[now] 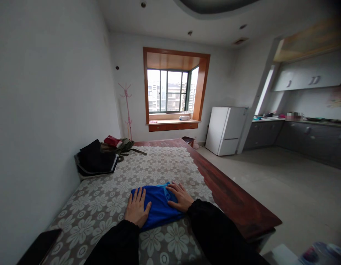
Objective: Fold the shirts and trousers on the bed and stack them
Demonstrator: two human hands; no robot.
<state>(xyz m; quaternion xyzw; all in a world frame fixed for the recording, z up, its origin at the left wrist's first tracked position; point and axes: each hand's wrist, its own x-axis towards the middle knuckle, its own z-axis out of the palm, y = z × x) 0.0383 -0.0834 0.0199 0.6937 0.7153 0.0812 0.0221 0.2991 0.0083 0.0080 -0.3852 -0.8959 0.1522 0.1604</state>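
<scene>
Phone, dark and flat, is lying well to the left of the folded blue cloth and on its near side, its lower end running out of view. Beyond the cloth and to its left, a black heap, its parts hard to tell apart, is sitting near the wall. Just beside it, a red item and an olive-green strapped bundle are lying together. Well behind the cloth, a pink coat stand is standing.

The left hand is resting open on the cloth's left part, palm down, its fingers spreading toward the far edge and its thumb angling out over the fabric. The cloth itself is lying under both hands on a flower-patterned tablecloth, showing a lighter blue patch along its far right side. Well beyond it, a wood-framed window is letting in daylight, and a small white device is sitting on the sill. The right hand is resting open over the cloth's right part, its fingers reaching across the lighter patch, its thumb lying apart from them.

Far behind the cloth and to its right, a dark stool is standing near the table, whose reddish-brown top is showing past the tablecloth. Farther right, a white refrigerator is standing before grey base cabinets. Right of the cloth and nearer, a clear plastic container is appearing blurred.
</scene>
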